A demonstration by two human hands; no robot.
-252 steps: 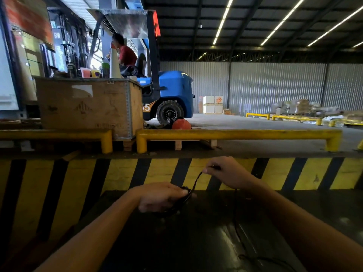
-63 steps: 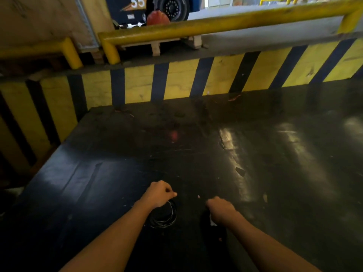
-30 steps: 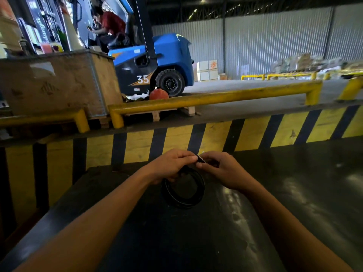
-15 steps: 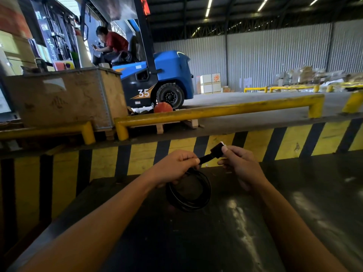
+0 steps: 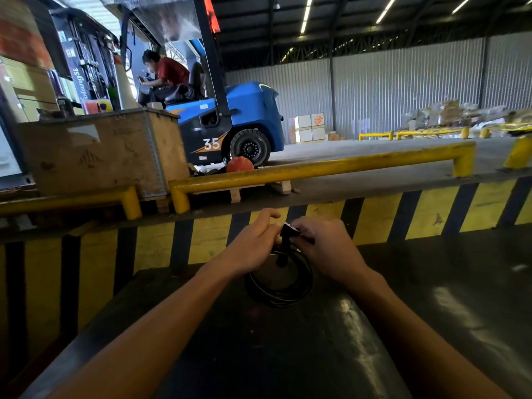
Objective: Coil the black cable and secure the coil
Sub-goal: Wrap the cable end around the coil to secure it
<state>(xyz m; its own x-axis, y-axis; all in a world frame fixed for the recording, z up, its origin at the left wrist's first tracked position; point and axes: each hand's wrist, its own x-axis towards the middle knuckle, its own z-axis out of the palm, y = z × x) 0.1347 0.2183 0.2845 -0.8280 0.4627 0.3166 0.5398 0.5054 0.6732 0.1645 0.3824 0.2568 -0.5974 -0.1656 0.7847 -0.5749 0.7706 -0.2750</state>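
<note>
Cable [image 5: 278, 286] hangs coiled from my hands above the dark table [image 5: 288, 355]. My left hand [image 5: 253, 246] grips the coil's top; my right hand [image 5: 325, 250] pinches a black strap end [image 5: 289, 231], the wrap itself hidden behind fingers.

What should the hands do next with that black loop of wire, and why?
Probably wrap the strap around the top of the cable coil. The coil is already wound and hangs from the left hand, while the right hand pinches the strap, apparently not yet fastened.
</note>
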